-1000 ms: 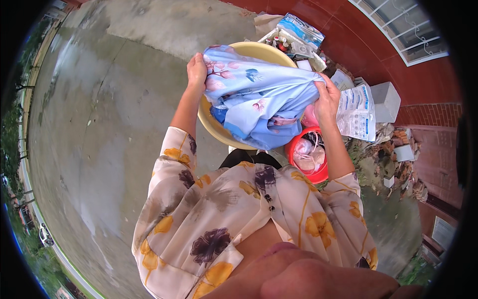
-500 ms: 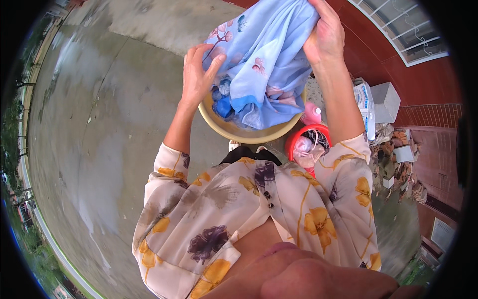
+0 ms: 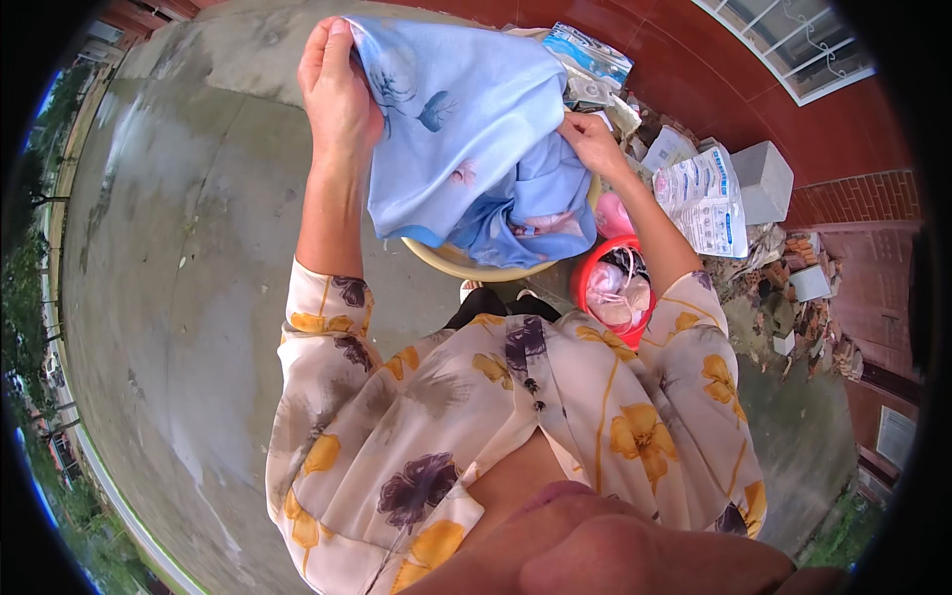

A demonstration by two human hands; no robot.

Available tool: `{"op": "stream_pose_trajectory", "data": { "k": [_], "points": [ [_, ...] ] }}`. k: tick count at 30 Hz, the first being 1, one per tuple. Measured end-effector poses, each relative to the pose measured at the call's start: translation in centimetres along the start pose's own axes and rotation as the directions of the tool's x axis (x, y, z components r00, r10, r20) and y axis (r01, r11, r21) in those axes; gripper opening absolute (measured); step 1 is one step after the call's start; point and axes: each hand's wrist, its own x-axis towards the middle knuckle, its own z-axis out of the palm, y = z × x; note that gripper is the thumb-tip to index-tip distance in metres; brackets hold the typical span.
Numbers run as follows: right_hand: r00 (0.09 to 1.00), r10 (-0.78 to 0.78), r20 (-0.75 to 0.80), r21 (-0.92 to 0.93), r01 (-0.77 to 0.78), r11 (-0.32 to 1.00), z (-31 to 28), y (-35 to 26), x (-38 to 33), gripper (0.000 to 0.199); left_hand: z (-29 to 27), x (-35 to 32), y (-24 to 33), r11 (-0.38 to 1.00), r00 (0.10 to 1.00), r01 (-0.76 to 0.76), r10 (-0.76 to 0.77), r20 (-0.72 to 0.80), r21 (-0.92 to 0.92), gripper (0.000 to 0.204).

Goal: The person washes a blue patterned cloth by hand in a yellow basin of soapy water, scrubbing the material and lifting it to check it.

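Observation:
A light blue cloth (image 3: 466,109) with a flower print is stretched between my two hands. My left hand (image 3: 339,94) grips its upper left corner between thumb and fingers. On the other side, my right hand (image 3: 593,145) pinches the cloth's right edge, lower than the left hand. The cloth's lower part lies bunched over a yellow basin (image 3: 466,270), of which only parts of the rim show. Whatever else is in the basin is hidden under the cloth.
Right of the basin stand a pink bottle (image 3: 612,214) and a red bucket (image 3: 635,327) holding bundled items. Farther right lie a white printed bag (image 3: 700,198), a grey block (image 3: 762,183) and brick rubble (image 3: 803,297). A red wall (image 3: 724,79) with a barred window borders the far right.
My left hand has moved up and left to the cloth's corner, spreading the cloth out. My right hand has come down and slightly left. The blue items seen in the basin are now covered.

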Motion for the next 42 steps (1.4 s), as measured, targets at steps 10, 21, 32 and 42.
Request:
{"op": "stream_pose_trajectory", "data": {
  "k": [10, 21, 32, 42],
  "points": [
    [0.902, -0.117, -0.415, 0.747, 0.411, 0.522, -6.2, -14.6, 0.3, 0.028, -5.2, 0.4, -4.2, 0.942, 0.964, 0.181, -0.113, -0.241, 0.281, 0.027],
    [0.645, -0.694, 0.321, -0.181, 0.761, 0.623, 14.5, -11.0, -8.9, 0.019, -6.7, -12.1, -3.0, 0.701, 0.826, 0.559, -0.519, -0.22, 0.442, 0.068],
    [0.995, -0.101, -0.003, -0.603, 0.079, 0.794, 4.2, 0.3, 1.0, 0.044, -4.6, -12.2, -4.2, 0.142, 0.968, -0.183, 0.199, 0.153, 0.973, 0.055],
    [0.869, -0.101, -0.484, 0.694, 0.451, 0.561, -3.4, -11.9, -1.6, 0.02, -4.2, -2.5, -3.3, 0.727, 0.989, 0.07, 0.038, -0.141, 0.683, 0.032]
  ]
}}
